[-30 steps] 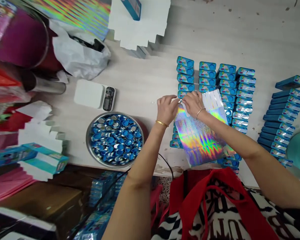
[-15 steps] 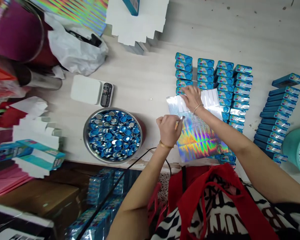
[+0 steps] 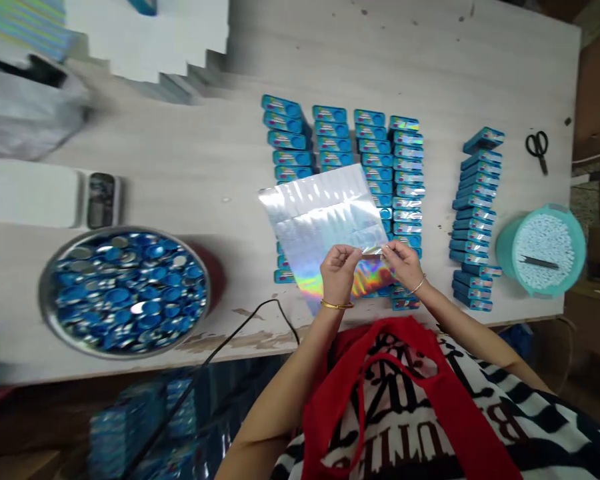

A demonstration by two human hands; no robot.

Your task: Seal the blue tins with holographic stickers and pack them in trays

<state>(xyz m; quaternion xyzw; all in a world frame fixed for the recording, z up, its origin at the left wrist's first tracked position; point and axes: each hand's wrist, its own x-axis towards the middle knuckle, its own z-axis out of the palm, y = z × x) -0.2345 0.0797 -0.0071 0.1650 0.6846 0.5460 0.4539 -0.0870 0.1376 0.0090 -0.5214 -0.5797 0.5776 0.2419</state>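
lh (image 3: 339, 268), rh (image 3: 405, 265) pinch foil (image 3: 371, 253), prob.

The left hand (image 3: 338, 270), wearing a gold bangle, and the right hand (image 3: 404, 265) are pinching a narrow shiny strip (image 3: 372, 253) above a silvery holographic sheet (image 3: 325, 213). The sheet is lying across rows of small blue boxes (image 3: 333, 129) on the pale counter (image 3: 460, 73). To the left, a round metal bowl (image 3: 50, 313) is holding blue-and-silver discs (image 3: 150, 308); to the right, black scissors (image 3: 538, 148) are lying beyond a turquoise tub (image 3: 506, 243) that is containing white pellets (image 3: 545, 237).
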